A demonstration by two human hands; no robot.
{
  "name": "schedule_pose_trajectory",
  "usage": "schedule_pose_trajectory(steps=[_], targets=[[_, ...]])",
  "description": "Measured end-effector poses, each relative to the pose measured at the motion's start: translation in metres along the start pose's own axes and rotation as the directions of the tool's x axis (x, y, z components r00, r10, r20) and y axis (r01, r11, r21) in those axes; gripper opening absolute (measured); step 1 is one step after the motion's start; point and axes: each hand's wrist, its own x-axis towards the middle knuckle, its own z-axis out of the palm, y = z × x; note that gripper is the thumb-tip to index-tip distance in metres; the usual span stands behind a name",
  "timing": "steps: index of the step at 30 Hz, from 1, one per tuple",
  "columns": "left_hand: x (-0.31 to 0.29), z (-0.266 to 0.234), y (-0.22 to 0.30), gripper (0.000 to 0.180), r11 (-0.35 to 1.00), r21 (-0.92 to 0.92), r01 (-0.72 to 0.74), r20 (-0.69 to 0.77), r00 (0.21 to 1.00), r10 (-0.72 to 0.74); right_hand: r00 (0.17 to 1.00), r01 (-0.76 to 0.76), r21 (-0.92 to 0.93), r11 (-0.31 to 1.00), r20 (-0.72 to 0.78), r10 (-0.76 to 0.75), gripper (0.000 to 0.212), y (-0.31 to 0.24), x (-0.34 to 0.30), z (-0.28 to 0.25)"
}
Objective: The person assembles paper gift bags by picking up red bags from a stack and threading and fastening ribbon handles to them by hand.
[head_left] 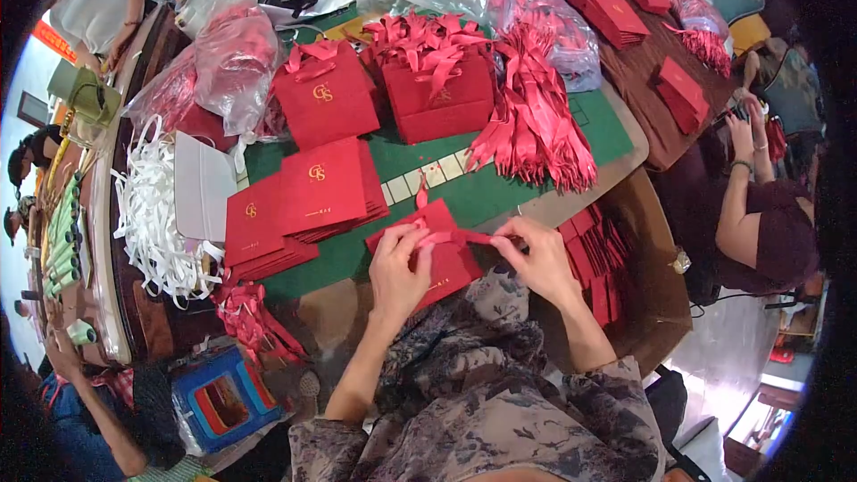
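A red paper gift bag (453,278) with gold print lies tilted at the table's near edge, in front of my body. Across its upper part runs a red satin ribbon (462,236). My left hand (399,270) pinches the ribbon at the bag's left side, thumb and fingers together. On the other side my right hand (537,259) grips the ribbon's right end between thumb and fingers and holds it out taut. Just left of the bag, flat red bags (326,180) lie in overlapping stacks. Beyond it a thick bundle of red ribbons (536,112) spreads over the green tabletop.
Bags with ribbon handles (442,94) stand at the back. White ribbons (161,205) heap beside a grey card (198,183) at left. Red ribbons (254,317) hang off the near left edge. A cardboard box (656,259) holding red bags is at right. Other people work around the table.
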Motion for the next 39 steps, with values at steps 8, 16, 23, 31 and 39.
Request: schedule_pose_trajectory(steps=[8,16,23,31,39], targets=[[-0.004,0.014,0.030,0.019,0.975,-0.189,-0.116,0.023,0.992,0.122,0.990,-0.107,0.292,0.950,0.116,0.076,0.013,-0.016,0.009,0.027],[-0.021,0.015,0.008,0.013,0.903,-0.396,0.169,0.103,0.985,-0.140,0.980,-0.145,0.473,0.869,0.191,0.059,0.017,-0.006,0.009,0.051],[-0.010,-0.029,-0.028,0.025,0.970,0.231,0.078,-0.170,0.985,-0.039,0.987,0.004,0.257,0.966,0.152,-0.045,0.016,-0.028,0.016,0.043],[-0.010,-0.017,-0.036,0.027,0.964,0.264,-0.022,-0.094,0.994,0.048,0.990,0.116,0.120,0.986,0.064,-0.124,0.016,-0.028,0.022,0.094],[-0.002,-0.020,-0.027,0.020,0.994,0.091,-0.061,-0.051,0.997,0.066,0.998,0.063,0.080,0.995,-0.007,-0.062,0.012,-0.021,0.020,0.105]])
